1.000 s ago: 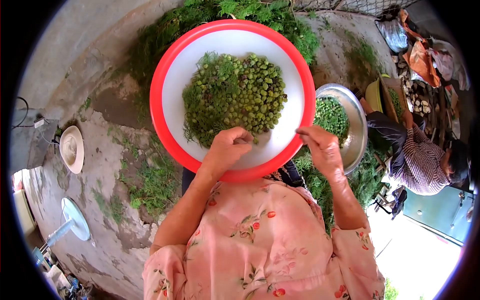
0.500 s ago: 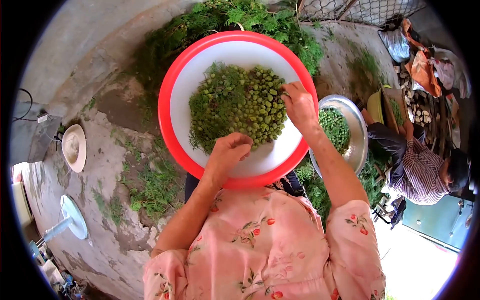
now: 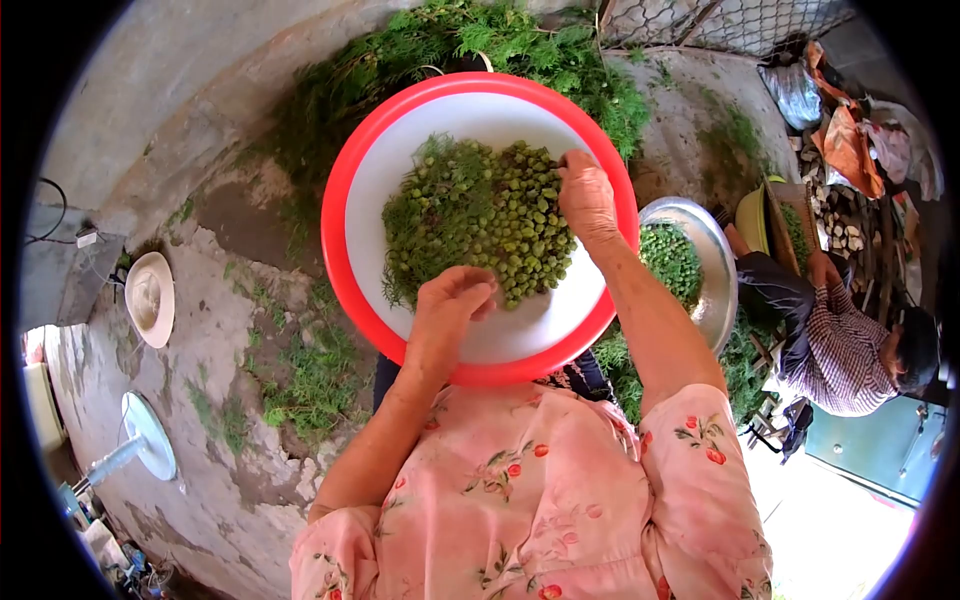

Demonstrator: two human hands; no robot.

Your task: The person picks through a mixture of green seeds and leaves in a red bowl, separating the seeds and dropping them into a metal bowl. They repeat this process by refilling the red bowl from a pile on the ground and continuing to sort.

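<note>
A wide white basin with a red rim [image 3: 335, 215] sits in front of my lap. Inside lie a heap of small knobbly green cones [image 3: 535, 225] on the right and feathery green sprigs [image 3: 425, 215] on the left. My right hand [image 3: 588, 200] is at the heap's right edge, fingers pinched together; what they hold is hidden. Over the near side of the basin, beside the sprigs, my left hand [image 3: 448, 308] is curled with thumb and fingers drawn together. Whatever may be in it is too small to make out.
A metal bowl [image 3: 722, 275] of green cones stands right of the basin. Cut evergreen branches [image 3: 590, 75] lie behind it. Further right a person in a checked shirt [image 3: 845, 345] sits by a tray [image 3: 795, 225]. A hat [image 3: 150, 300] and a pale blue fan [image 3: 150, 440] are at left.
The basin has shifted slightly down and right in view. My right hand has moved a little up and left against the cones' edge. My left hand stays nearly where it was.
</note>
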